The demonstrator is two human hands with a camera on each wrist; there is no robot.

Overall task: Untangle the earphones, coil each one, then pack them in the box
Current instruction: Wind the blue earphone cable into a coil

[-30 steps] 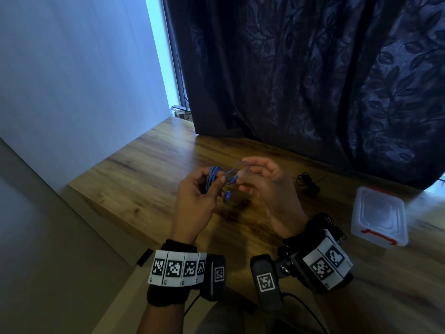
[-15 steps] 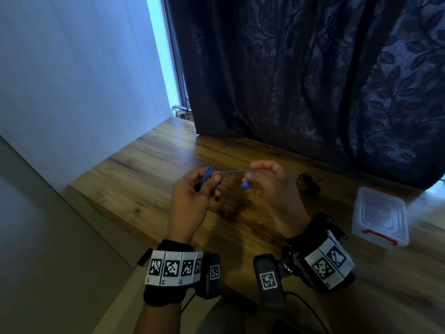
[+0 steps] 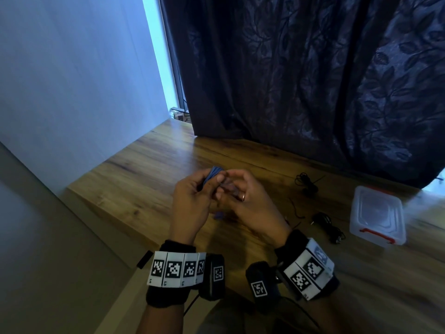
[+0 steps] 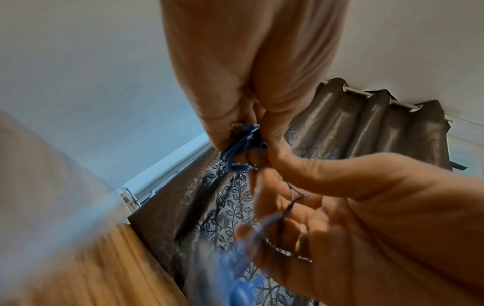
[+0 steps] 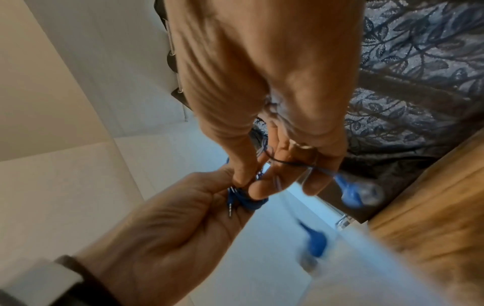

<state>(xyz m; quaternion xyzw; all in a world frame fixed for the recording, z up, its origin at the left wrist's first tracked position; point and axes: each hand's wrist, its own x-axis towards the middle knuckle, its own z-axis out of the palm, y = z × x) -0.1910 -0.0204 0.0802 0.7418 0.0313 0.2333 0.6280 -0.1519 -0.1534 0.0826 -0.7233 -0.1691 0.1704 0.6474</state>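
My left hand (image 3: 212, 183) holds a coiled bundle of blue earphone cable (image 3: 213, 173) pinched between thumb and fingers, a little above the wooden table (image 3: 125, 179). In the right wrist view the bundle (image 5: 247, 199) shows its metal jack plug (image 5: 230, 209). My right hand (image 3: 228, 183) sits close against the left, and its thumb and fingers pinch the loose blue cable (image 5: 288, 162) beside the bundle. Two blue earbuds (image 5: 350, 193) dangle blurred below the hands. A clear plastic box (image 3: 378, 215) with red latches stands closed at the right.
Two black earphone tangles lie on the table, one (image 3: 305, 183) near the curtain and one (image 3: 327, 226) just left of the box. A dark patterned curtain (image 3: 313, 80) hangs behind the table. A white wall (image 3: 72, 92) borders the left side.
My right hand has come back in against the left hand, bringing the loose cable to the bundle. The earbud that was by the right fingers now hangs below the hands.
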